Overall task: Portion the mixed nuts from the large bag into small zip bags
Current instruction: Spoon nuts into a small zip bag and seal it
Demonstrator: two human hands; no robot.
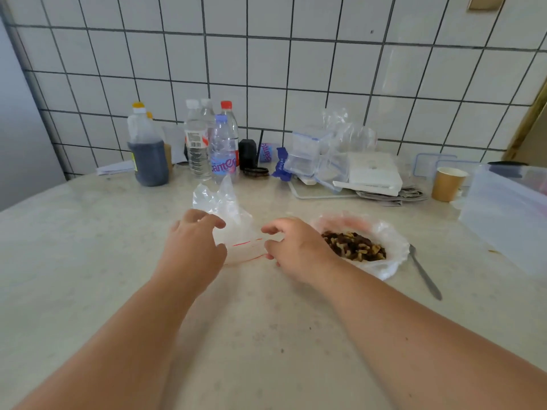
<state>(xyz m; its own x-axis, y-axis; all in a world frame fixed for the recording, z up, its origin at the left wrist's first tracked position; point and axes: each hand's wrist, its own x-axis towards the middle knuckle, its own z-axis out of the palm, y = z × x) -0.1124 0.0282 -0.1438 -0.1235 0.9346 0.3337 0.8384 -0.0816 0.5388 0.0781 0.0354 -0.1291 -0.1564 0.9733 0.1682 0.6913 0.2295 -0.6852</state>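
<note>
Mid-table, left hand (192, 247) and right hand (293, 250) each pinch one end of the red-striped mouth of a small zip bag (236, 232), probably spreading it to fill, with the mixed nuts (353, 246) in the opened large bag (384, 261) just right, spoon (424, 273) beside it.

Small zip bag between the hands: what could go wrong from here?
1. Both hands, left hand and right hand, work the red-lined mouth of the small zip bag; the thin film may slip shut before any filling.
2. The nuts sit in an open large bag right beside the right wrist; a nudge could scatter them.
</note>
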